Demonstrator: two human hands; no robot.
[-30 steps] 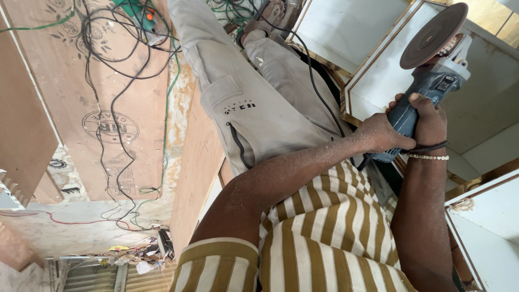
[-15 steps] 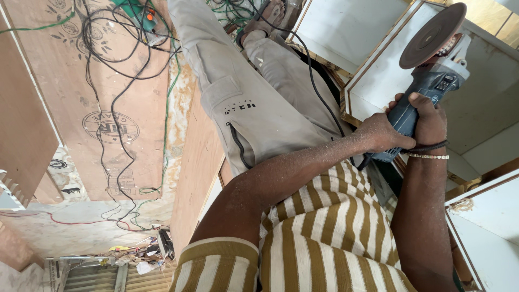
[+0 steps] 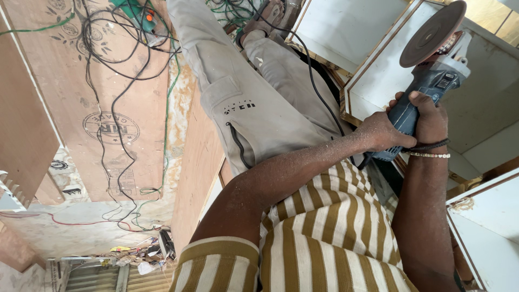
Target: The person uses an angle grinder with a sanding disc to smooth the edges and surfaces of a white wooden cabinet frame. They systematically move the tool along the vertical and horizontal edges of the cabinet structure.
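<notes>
Grinder [image 3: 427, 92] in both hands, upper right of view, held in the air over a white panel [image 3: 378, 86] w/ brown edge banding. It's an angle grinder: blue-grey body, dark round disc [image 3: 432, 33] at the top, disc face tilted toward the camera. Disc not touching the panel as far as I can tell; gap between them can't be judged.

Left hand [image 3: 381, 132] wraps the rear of the body from the left side, fingers closed round it. Right hand [image 3: 430, 116] wraps the same section from the right, thumb on top, fingers hidden behind the body; grip closed. Hands sit just beside each other, touching or nearly. Right wrist has a dark band and a bead bracelet [image 3: 430, 155]. Forearms dusted w/ fine sawdust.

Black power cord [image 3: 319, 81] runs from under the grinder, across the grey trouser leg [image 3: 254, 103], up toward the top of frame.

Torso in brown/white striped shirt [image 3: 324, 238] fills bottom centre.

Left half: plywood sheet [image 3: 97, 97] w/ a round stamp, tangle of black and green cables [image 3: 124, 59] lying over it. Green power tool [image 3: 135, 11] at top edge, partly cut off. More white panels [image 3: 486, 227] lower right.
</notes>
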